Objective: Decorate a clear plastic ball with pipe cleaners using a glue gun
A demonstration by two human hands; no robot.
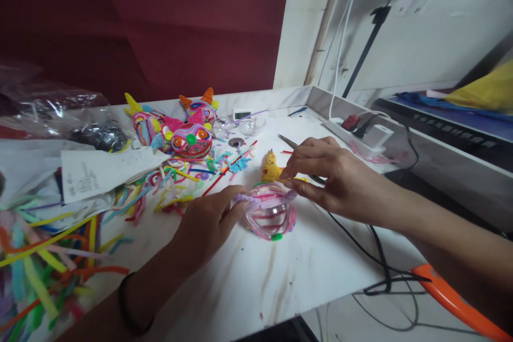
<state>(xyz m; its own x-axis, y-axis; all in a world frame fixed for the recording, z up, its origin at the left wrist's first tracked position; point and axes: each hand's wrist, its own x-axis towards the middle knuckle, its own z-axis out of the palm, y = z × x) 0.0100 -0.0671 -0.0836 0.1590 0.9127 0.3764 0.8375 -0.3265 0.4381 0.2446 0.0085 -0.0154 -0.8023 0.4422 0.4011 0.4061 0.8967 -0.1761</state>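
Observation:
A clear plastic ball point(269, 219) wound with pink and lilac pipe cleaners rests on the table in front of me, a green tuft at its near edge. Across its top lies a lilac pipe cleaner point(260, 202). My left hand point(210, 219) pinches the ball and the strip's left end between thumb and fingers. At the other side, my right hand point(326, 173) has its fingertips closed at the strip's right end. Just behind the ball sits a yellow pipe-cleaner piece point(271, 168). Scissors point(287, 141) lie partly hidden beyond my right hand.
Finished colourful pipe-cleaner figures point(191, 140) stand at the back left. Loose pipe cleaners point(48, 256) and a paper bag point(108, 171) cover the left. A power strip point(356, 136) is at the right rim, with a black cable point(352, 238) trailing below my right arm.

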